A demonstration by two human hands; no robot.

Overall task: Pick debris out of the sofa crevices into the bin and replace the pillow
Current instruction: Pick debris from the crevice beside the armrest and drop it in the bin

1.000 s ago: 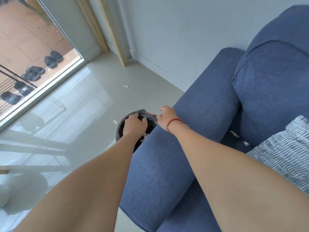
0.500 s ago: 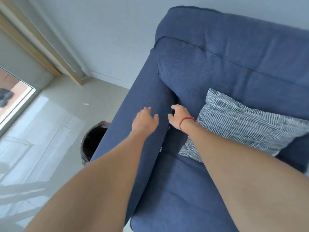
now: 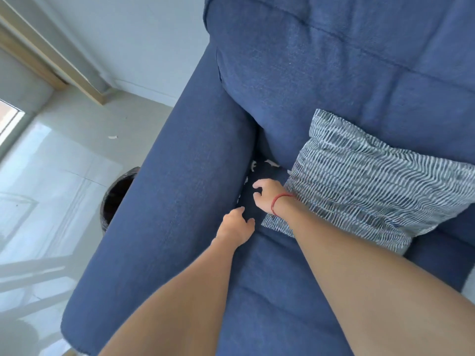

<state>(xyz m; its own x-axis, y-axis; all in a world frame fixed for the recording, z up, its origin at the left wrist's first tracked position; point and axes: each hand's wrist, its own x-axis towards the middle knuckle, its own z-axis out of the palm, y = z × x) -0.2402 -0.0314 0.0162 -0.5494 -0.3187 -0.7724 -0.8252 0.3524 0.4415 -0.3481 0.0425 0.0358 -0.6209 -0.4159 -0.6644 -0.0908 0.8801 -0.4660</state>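
Note:
A blue sofa [image 3: 321, 80] fills most of the view. White paper scraps [image 3: 271, 163] lie in the crevice between its armrest [image 3: 180, 201] and the seat. My right hand [image 3: 267, 195], with a red string on the wrist, hovers over the crevice with fingers curled and apart, holding nothing. My left hand [image 3: 237, 227] rests at the seat edge beside the armrest, fingers loosely spread and empty. A grey-and-white striped pillow [image 3: 372, 181] leans on the seat against the backrest, just right of my right hand. The black bin [image 3: 115, 199] stands on the floor left of the armrest, half hidden.
A glossy pale tiled floor [image 3: 64, 176] lies left of the sofa, with one white scrap [image 3: 112, 137] on it. A wall and a wooden door frame [image 3: 51, 65] stand behind. A bright window opening shows at the far left edge.
Both hands left the bin's rim, passed over the armrest and came down into the seat crevice. My view swung right from the floor onto the sofa.

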